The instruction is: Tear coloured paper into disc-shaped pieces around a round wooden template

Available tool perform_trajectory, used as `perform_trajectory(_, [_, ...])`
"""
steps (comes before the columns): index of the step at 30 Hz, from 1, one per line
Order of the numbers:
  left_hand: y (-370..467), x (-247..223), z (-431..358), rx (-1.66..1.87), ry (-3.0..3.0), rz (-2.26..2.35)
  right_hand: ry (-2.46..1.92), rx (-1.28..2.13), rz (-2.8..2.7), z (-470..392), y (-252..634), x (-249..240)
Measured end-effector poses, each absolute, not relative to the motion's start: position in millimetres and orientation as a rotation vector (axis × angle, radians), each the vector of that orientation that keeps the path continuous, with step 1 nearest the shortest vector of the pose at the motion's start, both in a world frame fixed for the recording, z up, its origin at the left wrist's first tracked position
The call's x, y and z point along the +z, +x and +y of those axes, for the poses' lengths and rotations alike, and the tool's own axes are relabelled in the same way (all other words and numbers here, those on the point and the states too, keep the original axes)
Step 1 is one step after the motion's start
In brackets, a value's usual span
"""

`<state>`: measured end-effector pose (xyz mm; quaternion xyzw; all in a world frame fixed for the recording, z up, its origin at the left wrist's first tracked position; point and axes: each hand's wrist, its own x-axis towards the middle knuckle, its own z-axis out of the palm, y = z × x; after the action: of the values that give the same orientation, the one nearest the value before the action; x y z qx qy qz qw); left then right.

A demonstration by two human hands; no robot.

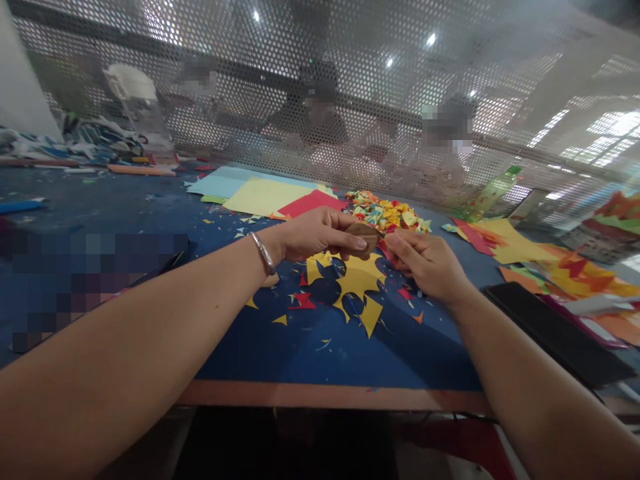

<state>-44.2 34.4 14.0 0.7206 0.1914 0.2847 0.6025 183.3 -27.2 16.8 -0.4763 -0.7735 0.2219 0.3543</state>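
A small brown rounded piece (364,239) is pinched between the thumb and fingers of my left hand (320,235), above the blue table. My right hand (425,263) is closed just to its right, around a thin dark object (381,235) whose tip meets the brown piece; most of that object is hidden in the fingers. Below the hands lies a yellow paper sheet (361,275) with rounded cut-outs, among yellow and red scraps. A small tan piece (271,280) rests beside my left wrist, partly hidden.
Blue, yellow and red paper sheets (260,197) lie behind my left hand, near a heap of colored scraps (387,212). At right are a dark phone-like slab (545,327), more paper (525,241) and a green bottle (493,193). A perforated screen (280,93) stands behind.
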Motion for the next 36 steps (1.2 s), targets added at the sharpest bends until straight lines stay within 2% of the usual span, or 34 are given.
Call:
perform_trajectory(9, [-43, 16, 29, 0.645, 1.666, 0.430, -1.183, 0.696, -1.767, -27, 175, 13])
perform_trajectory(20, [-23, 5, 19, 0.873, 1.529, 0.455, -1.132, 0.628, -1.742, -30, 169, 14])
perform_trajectory(36, [-25, 12, 15, 0.866, 1.417, 0.476, -1.224, 0.387, -1.908, -32, 177, 16])
